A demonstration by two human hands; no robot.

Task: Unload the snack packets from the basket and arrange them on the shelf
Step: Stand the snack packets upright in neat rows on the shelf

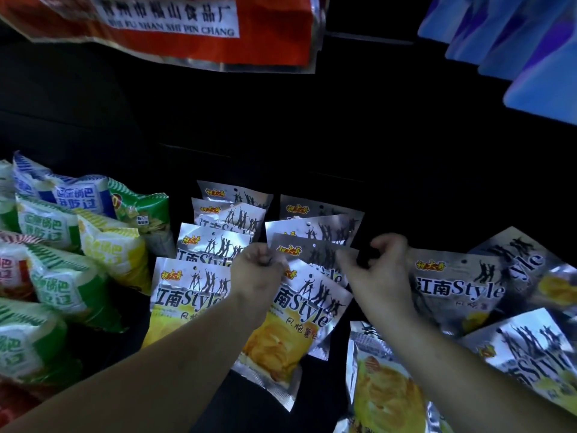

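Silver and yellow snack packets printed "Style" lie in overlapping rows on a dark shelf (312, 145). My left hand (257, 273) pinches the top left corner of the front packet of the middle row (299, 314). My right hand (377, 270) has its fingers curled at the top right edge of the same row, touching a packet behind (315, 248). A tidy left row of silver packets (187, 295) stands beside them. More silver packets (456, 289) lie loosely to the right. The basket is out of view.
Puffy green, blue and yellow snack bags (71, 239) crowd the shelf's left side. A red packet with white lettering (175, 29) hangs overhead, and blue packets (515, 48) hang at the upper right. The shelf's back is dark.
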